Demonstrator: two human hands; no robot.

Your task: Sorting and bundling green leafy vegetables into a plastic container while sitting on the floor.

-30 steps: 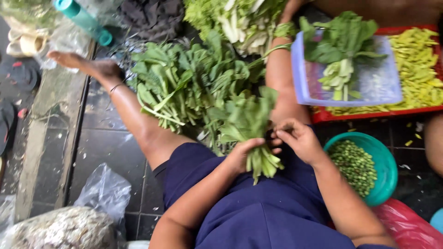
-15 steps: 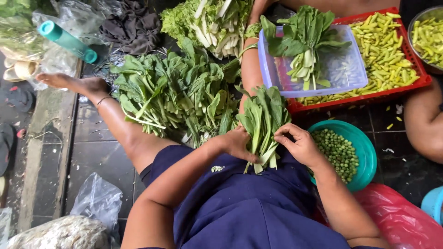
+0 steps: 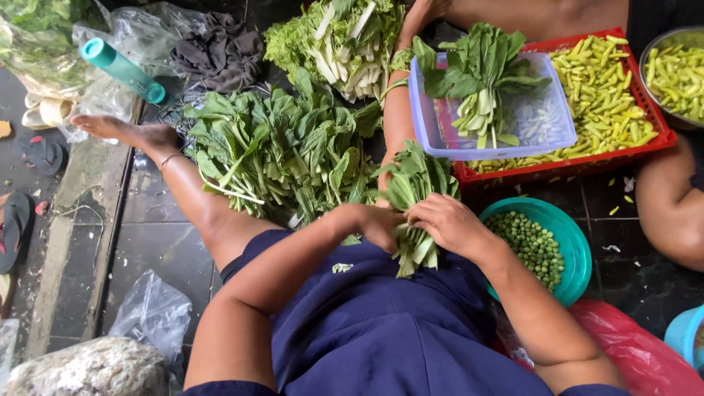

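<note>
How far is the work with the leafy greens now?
Done: one bunch lies in the clear tub. In hand: left hand and right hand grip another bunch of greens at the stems. Left: a loose pile between the legs.

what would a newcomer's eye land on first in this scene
First, the big heap of loose green leafy vegetables spread on the dark tiled floor at centre, with the person's left hand and right hand closed together on a small bunch of green leafy stems over the lap. Next, the red plastic crate of yellow-green cut beans at upper right, and the teal round plastic bowl of green peas beside the right forearm.
</note>
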